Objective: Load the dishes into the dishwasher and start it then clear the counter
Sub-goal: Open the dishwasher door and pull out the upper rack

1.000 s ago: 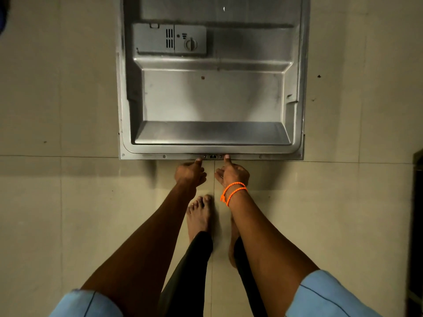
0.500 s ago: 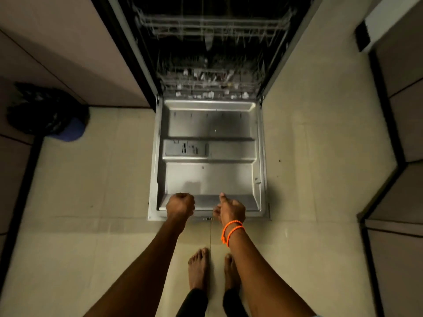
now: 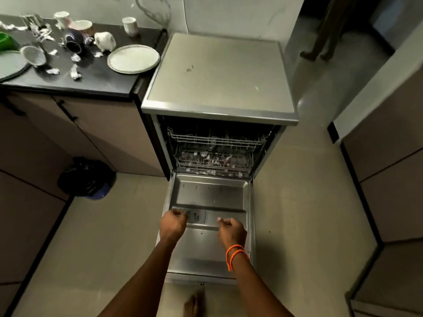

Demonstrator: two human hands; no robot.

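The dishwasher (image 3: pixel 219 74) stands with its door (image 3: pixel 209 195) folded flat down to the floor. Two wire racks (image 3: pixel 215 143) show inside, the lower one holding small pale items. My left hand (image 3: pixel 173 224) and my right hand (image 3: pixel 231 229), with orange bands at the wrist, hover above the door with fingers curled and nothing in them. On the black counter (image 3: pixel 96 81) to the left lie a steel plate (image 3: pixel 133 58), a dark blue mug (image 3: pixel 73 41), white cups (image 3: pixel 129 25), a tipped white cup (image 3: pixel 105 41) and a strainer (image 3: pixel 33 56).
Crumpled paper scraps (image 3: pixel 75 74) litter the counter, with a green object (image 3: pixel 6 42) at its left end. A black bin bag (image 3: pixel 85 178) sits on the floor by the cabinets. Brown cabinets (image 3: pixel 389 179) line the right side. Another person's legs (image 3: pixel 320 37) stand at the back right.
My view has risen from the door's front edge to the whole dishwasher and counter. Both hands left the door's edge and now hover higher over the open door.
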